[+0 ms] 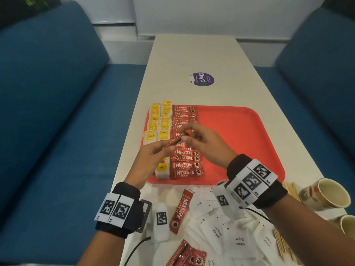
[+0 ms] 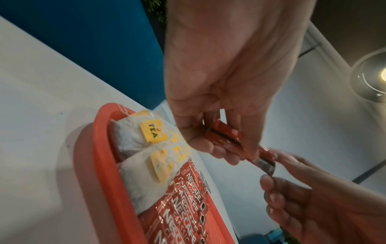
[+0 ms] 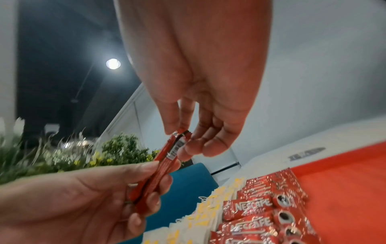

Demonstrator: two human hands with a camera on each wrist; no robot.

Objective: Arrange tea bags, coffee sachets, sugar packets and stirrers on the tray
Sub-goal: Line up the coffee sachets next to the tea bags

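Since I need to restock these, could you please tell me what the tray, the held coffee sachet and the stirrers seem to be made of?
Tray: probably moulded plastic, smooth matt red, with a rounded raised rim.
Coffee sachet: likely foil-lined film; it glints and has crimped ends.
Stirrers: apparently bare wood, pale tan flat sticks.

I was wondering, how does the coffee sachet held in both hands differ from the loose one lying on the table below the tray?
The held sachet is up in the air over the tray, pinched by the left hand and right hand; the loose sachet lies flat on the table, untouched. The held sachet shows its plain back with a seam; the loose sachet shows its printed front. Both are red sticks.
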